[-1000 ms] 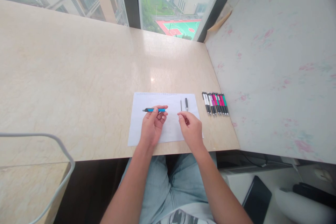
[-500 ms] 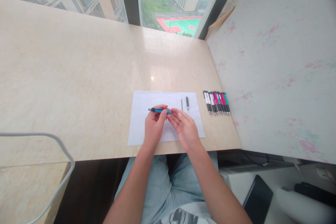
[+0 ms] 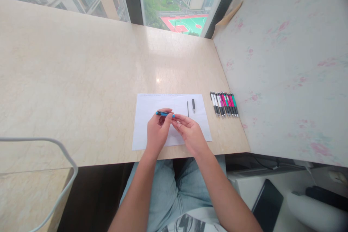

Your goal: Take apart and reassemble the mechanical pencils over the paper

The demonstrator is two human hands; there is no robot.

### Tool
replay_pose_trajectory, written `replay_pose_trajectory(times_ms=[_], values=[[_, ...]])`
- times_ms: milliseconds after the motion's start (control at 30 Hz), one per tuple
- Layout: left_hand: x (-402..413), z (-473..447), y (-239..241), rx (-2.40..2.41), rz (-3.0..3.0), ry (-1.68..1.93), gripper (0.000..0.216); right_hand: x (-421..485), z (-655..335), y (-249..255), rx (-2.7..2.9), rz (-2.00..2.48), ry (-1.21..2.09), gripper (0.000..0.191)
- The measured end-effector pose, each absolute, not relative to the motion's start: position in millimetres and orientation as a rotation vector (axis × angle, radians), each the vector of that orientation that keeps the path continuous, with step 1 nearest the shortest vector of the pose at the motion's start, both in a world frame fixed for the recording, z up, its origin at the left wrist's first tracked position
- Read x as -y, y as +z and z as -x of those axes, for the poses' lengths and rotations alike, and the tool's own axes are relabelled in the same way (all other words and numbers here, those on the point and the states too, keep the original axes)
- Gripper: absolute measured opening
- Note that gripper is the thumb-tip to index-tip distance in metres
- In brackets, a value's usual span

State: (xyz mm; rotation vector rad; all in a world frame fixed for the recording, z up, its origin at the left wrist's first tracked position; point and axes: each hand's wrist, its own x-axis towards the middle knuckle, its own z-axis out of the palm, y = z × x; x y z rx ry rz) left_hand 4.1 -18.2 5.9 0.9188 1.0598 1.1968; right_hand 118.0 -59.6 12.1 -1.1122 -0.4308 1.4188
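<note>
With the clock centred where the two hands meet and 12 toward the window [image 3: 179,9], a blue pen barrel [image 3: 164,114] lies along the 9-to-3 line just above the white sheet of paper [image 3: 143,130], its black-trimmed end at 9. The left hand [image 3: 157,131] has its fingers closed around that barrel, thumb pressed along it toward the 3 o'clock end. The right hand [image 3: 193,136] comes in from 4 o'clock, fingers partly curled, their tips drawn together at that same end; whether they pinch some small part there I cannot tell. At 2 o'clock, on the paper, a thin dark refill [image 3: 187,107] lies pointing 12 to 6, and just beyond it a dark grip section [image 3: 193,105] rests with its metal tip toward 6. Between 2 and 3, off the paper on the pale tabletop [image 3: 81,79], a row of pens [image 3: 224,104] in white, purple, pink and green lies side by side near the flowered wall [image 3: 285,61], their metal tips toward 6. A grey cable [image 3: 49,140] curves down at 8 to 9 o'clock
</note>
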Motion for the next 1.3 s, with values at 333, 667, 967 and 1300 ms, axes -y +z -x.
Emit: replay_pose_trajectory(times_ms=[333, 667, 967, 1300], values=[[14, -3, -4, -0.84, -0.623, 1.171, 0.023, 65, -142, 11, 0.884, 1.528, 1.106, 0.025], [12, 0, -2, -0.732, -0.458, 1.155, 0.021, 40, -173, 19, 1.496, 1.914, 0.587, 0.033], [13, -1, -5, -0.734, -0.465, 1.121, 0.026, 18, -173, 7, 1.698, 2.105, 0.401, 0.017], [14, 1, -3, -0.708, -0.472, 1.08, 0.025, 7, -176, 7, 1.985, 2.247, 0.249, 0.023]])
